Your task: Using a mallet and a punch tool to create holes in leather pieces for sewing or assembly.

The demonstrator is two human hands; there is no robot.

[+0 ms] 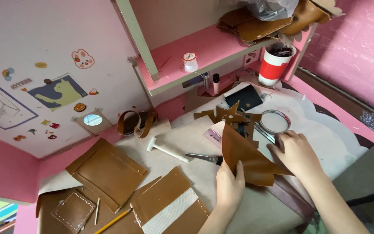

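— 2 hands on 1 piece, head view: the left hand (pixel 229 184) pinches the near edge of a brown leather sheet (pixel 247 158), thumb in front, fingers closed behind it.

— And the right hand (pixel 296 152)?

— It lies on the sheet's right side, fingers curled loosely over the edge; how firmly it grips, I cannot tell. The sheet stands tilted up off the pale mat (pixel 325 134), near the table's middle.

— What lies around it?

— Just left of the sheet, black-handled pliers (pixel 204 157) and a white mallet (pixel 166 150). Behind it, a leather star (pixel 230 114) and a round tin (pixel 275 121). Farther left, a brown stitched panel (pixel 107 171), with a pencil (pixel 113 221) near the front edge. A red cup (pixel 275 65) stands at the back.
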